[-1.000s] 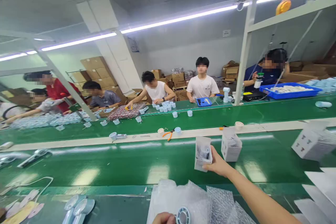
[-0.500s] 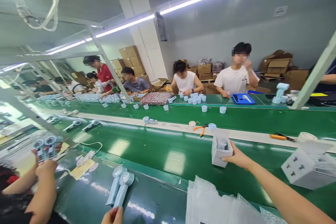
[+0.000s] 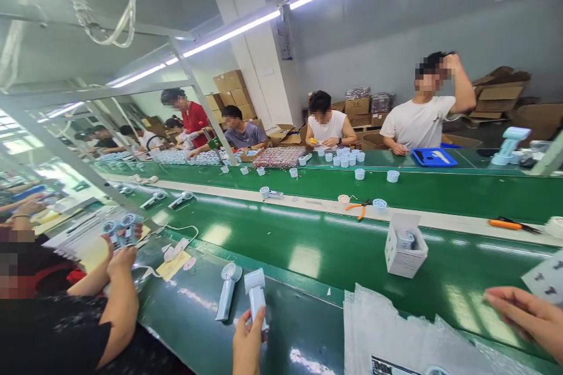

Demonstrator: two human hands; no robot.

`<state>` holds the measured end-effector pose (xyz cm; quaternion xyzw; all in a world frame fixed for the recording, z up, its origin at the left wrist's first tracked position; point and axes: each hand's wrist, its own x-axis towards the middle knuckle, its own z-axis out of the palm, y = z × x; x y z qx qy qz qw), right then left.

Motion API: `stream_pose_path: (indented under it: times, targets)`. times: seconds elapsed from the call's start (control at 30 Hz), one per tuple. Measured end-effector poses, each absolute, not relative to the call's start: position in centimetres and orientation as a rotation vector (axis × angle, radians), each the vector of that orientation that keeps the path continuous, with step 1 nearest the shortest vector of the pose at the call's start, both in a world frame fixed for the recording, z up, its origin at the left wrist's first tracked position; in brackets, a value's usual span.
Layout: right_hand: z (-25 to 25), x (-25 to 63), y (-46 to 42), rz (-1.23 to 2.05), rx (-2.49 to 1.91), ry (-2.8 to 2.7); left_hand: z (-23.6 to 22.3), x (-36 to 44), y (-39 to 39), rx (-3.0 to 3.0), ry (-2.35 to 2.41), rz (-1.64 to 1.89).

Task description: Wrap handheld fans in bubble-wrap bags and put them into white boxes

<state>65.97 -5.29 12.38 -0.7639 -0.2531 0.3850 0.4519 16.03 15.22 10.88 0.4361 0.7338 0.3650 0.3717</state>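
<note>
– What's nearest?
– The left hand. Its grip is closed around the handle of a pale blue handheld fan, head end up, above the dark green counter.
– Was it like that half a second ago?
– No, then the fingers were only at the lower end of a fan, and the two fans lay side by side. Now there's a gap, and the second fan lies alone just to the left.
– And the right hand?
– It has let go. Earlier it clasped the small open box; now its grip is loose, fingers slightly parted, near a printed box at the edge of view.
– Where's the small box?
– Upright on the green belt, flap raised, a wrapped item inside, beyond the clear bags.
– Anyone beside?
– A co-worker on the left holds two more fans, as before.
– Farther off?
– Orange-handled pliers on the pale strip, then a person in a white T-shirt, whose raised hand has gone from face to head.
</note>
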Motion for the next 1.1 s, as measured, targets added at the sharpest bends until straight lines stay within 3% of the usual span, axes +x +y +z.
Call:
stream_pose_path:
  times: [0.1, 0.2, 0.27, 0.4, 0.53, 0.63, 0.8, 0.97, 1.1]
  targets:
    - [16.2, 60.4, -8.9, 1.266, -1.738, -0.541, 12.6, 24.1, 9.2, 0.838, 1.367, 0.951]
    - [19.5, 55.1, -9.1, 1.502, -1.285, -0.308, 14.9, 33.5, 1.7, 0.874, 0.987, 0.711]
    - [20.6, 54.0, -9.0, 1.440, -1.068, -0.282, 16.3, 38.6, -2.7, 0.974, 0.782, 0.510]
    - [21.1, 57.2, -13.0, 1.137, -1.090, -0.163, 16.8, 44.2, -7.7, 1.351, 0.530, 0.232]
    - [20.8, 61.3, -20.8, 1.033, -1.123, -0.044, 13.3, 47.1, -9.9, 2.196, 0.029, -0.267]
    - [20.1, 62.6, -25.5, 0.969, -1.090, 0.155, 9.9, 49.2, -11.7, 2.459, -0.298, -0.679]
    - [18.5, 62.8, -31.4, 0.904, -0.921, 0.395, 7.8, 50.9, -12.3, 2.432, -0.109, -0.667]
    - [15.3, 61.2, -34.3, 1.061, -0.905, 0.362, 10.1, 53.2, -10.1, 2.127, 0.477, -0.258]
    - [12.8, 58.5, -31.2, 1.284, -0.829, 0.168, 12.4, 55.3, -10.1, 1.684, 0.696, -0.112]
